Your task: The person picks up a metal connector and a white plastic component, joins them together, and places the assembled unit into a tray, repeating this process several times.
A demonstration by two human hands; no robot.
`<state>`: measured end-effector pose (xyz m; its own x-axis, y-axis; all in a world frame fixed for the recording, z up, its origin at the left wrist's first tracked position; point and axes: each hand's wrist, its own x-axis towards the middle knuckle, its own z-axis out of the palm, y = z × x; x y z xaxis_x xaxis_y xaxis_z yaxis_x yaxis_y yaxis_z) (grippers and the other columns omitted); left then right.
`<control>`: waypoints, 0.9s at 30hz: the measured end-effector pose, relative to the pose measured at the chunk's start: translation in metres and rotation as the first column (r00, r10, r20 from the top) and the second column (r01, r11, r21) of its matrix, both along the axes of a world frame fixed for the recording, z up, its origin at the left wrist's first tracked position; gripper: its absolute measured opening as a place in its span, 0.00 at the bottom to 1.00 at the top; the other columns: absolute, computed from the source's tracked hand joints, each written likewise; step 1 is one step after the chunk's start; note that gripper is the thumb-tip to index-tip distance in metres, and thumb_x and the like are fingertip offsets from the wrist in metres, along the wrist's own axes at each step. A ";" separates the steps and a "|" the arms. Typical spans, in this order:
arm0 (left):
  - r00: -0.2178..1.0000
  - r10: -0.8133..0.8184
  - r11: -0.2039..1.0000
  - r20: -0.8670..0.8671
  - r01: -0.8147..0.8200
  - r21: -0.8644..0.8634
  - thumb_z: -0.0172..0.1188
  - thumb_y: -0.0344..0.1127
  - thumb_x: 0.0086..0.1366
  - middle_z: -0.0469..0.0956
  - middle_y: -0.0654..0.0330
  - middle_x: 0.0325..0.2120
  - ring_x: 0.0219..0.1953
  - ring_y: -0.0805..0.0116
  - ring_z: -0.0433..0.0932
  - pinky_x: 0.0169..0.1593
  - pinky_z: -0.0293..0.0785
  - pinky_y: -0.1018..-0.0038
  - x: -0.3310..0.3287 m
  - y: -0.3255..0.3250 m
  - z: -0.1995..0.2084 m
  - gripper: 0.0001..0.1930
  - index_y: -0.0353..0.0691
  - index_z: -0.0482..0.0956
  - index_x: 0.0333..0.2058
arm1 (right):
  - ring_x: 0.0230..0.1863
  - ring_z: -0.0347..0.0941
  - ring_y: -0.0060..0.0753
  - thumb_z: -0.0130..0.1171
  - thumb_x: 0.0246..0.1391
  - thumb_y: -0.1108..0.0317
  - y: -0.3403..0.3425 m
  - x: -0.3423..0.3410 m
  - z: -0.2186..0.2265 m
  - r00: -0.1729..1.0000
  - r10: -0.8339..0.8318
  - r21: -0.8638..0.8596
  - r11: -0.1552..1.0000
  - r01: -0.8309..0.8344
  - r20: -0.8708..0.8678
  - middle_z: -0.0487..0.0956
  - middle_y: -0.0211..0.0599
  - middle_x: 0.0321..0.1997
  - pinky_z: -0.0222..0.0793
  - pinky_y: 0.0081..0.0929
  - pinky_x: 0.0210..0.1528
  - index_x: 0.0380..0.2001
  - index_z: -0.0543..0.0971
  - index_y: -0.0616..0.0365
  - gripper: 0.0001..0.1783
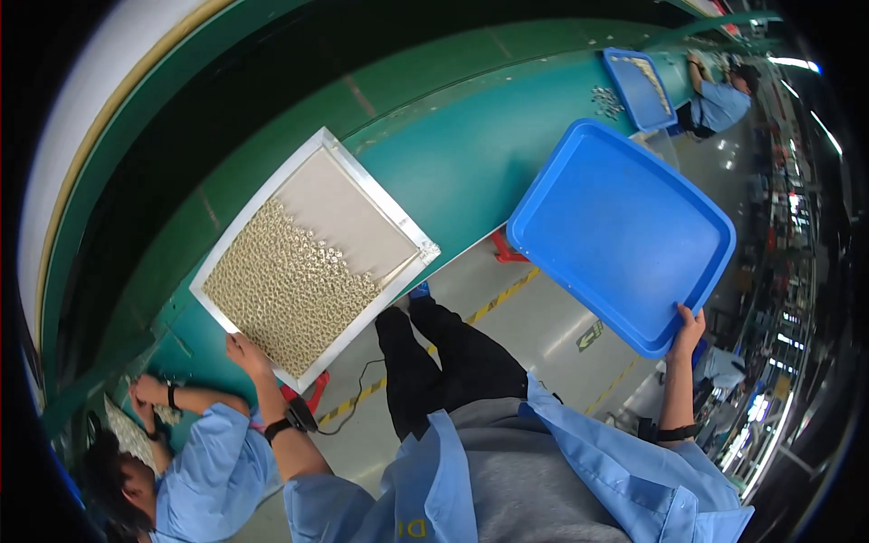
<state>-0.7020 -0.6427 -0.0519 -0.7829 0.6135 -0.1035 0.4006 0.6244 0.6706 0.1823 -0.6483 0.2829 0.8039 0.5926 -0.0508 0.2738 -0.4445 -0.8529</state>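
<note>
My left hand (248, 355) is closed on the near left edge of a shallow white-framed tray (262, 195). Small gold-coloured ring-like pieces (290, 290) lie packed close together over most of its inside, while a bare beige strip shows along its upper right part. This tray is on the green bench, its near corner reaching past the bench edge. In my right hand (690, 328), a blue plastic tray (625, 235) with rounded corners and nothing in it is gripped by its lower right rim. It is tilted, partly over the bench and partly over the floor.
The green bench (453, 136) runs from lower left to upper right. A co-worker (213, 471) sits close at the left, hands on the bench. Farther off, another person (724, 104) works near a second blue tray (641, 90) and loose small pieces (606, 101). A red stool (509, 247) stands beneath.
</note>
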 end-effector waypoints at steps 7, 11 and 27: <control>0.988 -0.157 0.987 -0.003 0.157 0.021 0.51 0.38 0.78 0.63 0.34 0.64 0.64 0.39 0.67 0.69 0.63 0.55 0.004 0.001 0.007 0.30 0.23 0.62 0.70 | 0.42 0.79 0.32 0.64 0.54 0.70 -0.115 -0.052 0.010 0.985 -0.162 0.051 0.985 0.165 -0.060 0.83 0.35 0.43 0.74 0.31 0.50 0.46 0.82 0.61 0.16; 0.979 -0.202 0.977 0.038 0.199 0.070 0.51 0.38 0.75 0.64 0.36 0.64 0.66 0.39 0.66 0.71 0.62 0.55 -0.008 -0.008 -0.007 0.30 0.23 0.64 0.69 | 0.43 0.80 0.34 0.63 0.55 0.69 -0.170 -0.077 0.005 0.981 -0.191 0.037 0.981 0.192 -0.034 0.84 0.36 0.44 0.75 0.33 0.51 0.49 0.81 0.62 0.18; 0.902 -0.336 0.941 0.273 0.336 0.047 0.57 0.48 0.75 0.67 0.35 0.63 0.64 0.38 0.68 0.70 0.63 0.56 -0.002 0.018 0.024 0.35 0.24 0.64 0.69 | 0.45 0.82 0.37 0.63 0.55 0.69 -0.214 -0.245 0.043 0.961 0.081 0.170 0.985 -0.036 -0.265 0.84 0.40 0.47 0.80 0.35 0.51 0.56 0.77 0.65 0.25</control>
